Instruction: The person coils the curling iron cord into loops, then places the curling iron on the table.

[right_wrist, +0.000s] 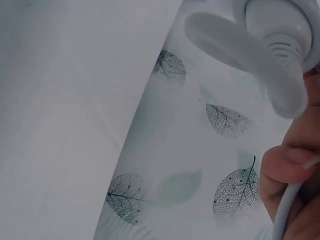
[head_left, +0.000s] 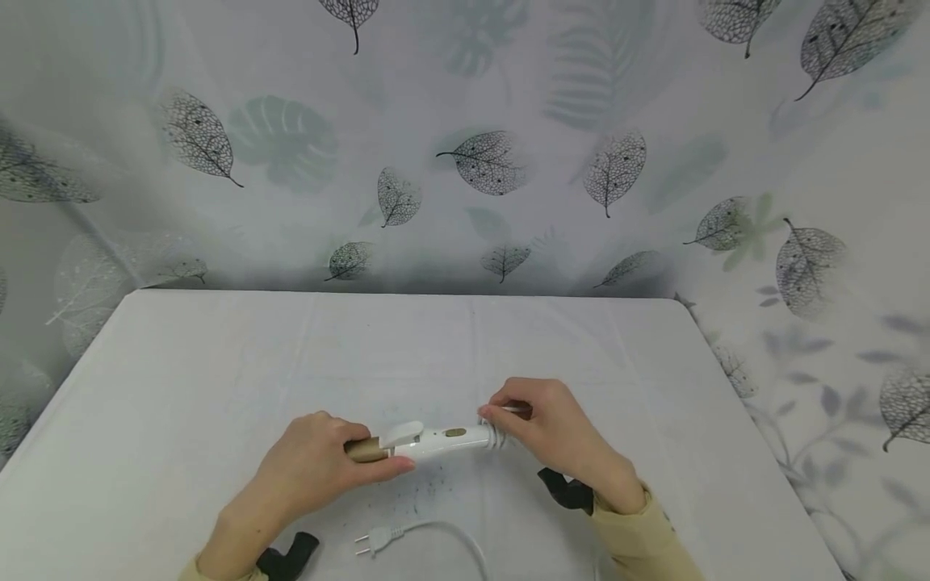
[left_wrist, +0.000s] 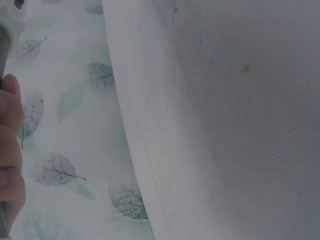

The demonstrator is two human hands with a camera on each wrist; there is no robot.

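A curling iron (head_left: 439,441) with a white handle and a gold barrel is held level above the table, roughly midway between both hands. My left hand (head_left: 308,460) grips the gold barrel, thumb stretched along the near side; in the left wrist view only its fingers (left_wrist: 11,150) show at the edge. White cord (head_left: 497,437) loops around the right end of the handle. Pinched in my right hand (head_left: 559,424) is a length of this cord, which the right wrist view shows as a pale cable (right_wrist: 285,210) running between the fingers, near the looped handle end (right_wrist: 277,22).
On the white-covered table (head_left: 218,363) lies a two-pin plug (head_left: 379,539), its cord curving toward the near edge. Behind the table hangs a leaf-patterned curtain (head_left: 436,105). Black straps (head_left: 567,489) sit at both wrists. Small dark specks mark the cloth.
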